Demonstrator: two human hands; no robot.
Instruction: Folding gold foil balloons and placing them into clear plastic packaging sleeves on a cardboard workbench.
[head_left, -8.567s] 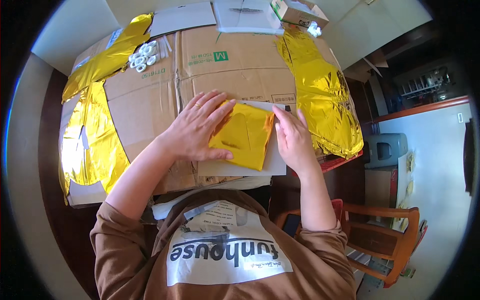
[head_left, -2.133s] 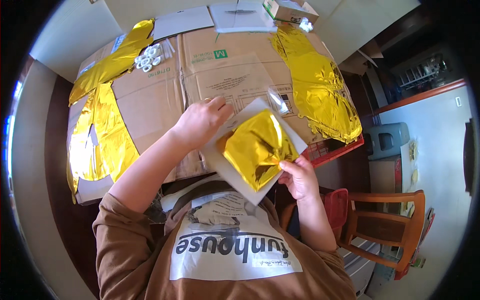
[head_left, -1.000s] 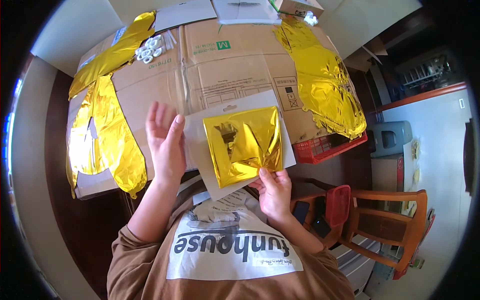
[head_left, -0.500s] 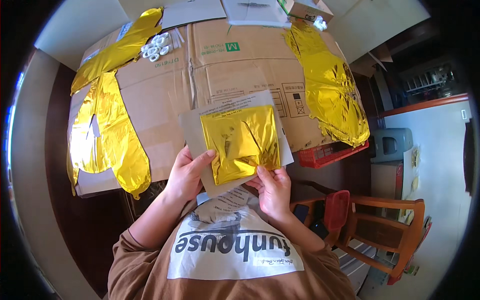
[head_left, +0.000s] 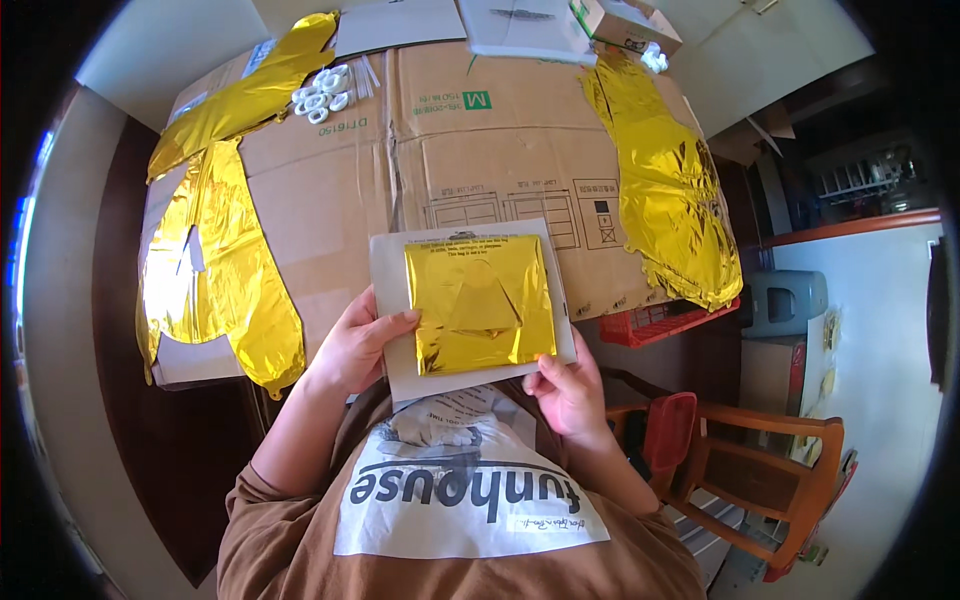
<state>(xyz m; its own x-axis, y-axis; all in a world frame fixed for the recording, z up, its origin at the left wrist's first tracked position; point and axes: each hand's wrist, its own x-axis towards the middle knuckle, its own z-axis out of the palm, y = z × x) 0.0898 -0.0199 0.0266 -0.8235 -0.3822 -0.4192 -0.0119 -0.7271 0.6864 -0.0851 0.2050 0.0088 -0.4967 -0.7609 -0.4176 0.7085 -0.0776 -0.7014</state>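
Note:
A folded gold foil balloon (head_left: 480,310) lies flat against a pale square backing (head_left: 392,300), apparently inside a thin printed plastic bag. I hold this packet in front of my chest at the table's near edge. My left hand (head_left: 352,345) grips its left side, thumb on top and fingers behind. At the lower right corner, my right hand (head_left: 572,395) pinches the packet with its thumb in front; its other fingers are curled and partly hidden. Flat gold foil balloons lie at the table's left (head_left: 225,270) and right (head_left: 675,180).
Large cardboard (head_left: 300,180) covers the table. White rings (head_left: 322,95) and thin clear strips (head_left: 365,75) lie at the far left. A small open box (head_left: 630,25) stands at the far right. A red basket (head_left: 665,325) is below the right edge, near a wooden chair (head_left: 760,480).
The packet has turned from a tilt to nearly square and its foil looks flatter. My right hand has moved slightly right and down. The view has shifted a little.

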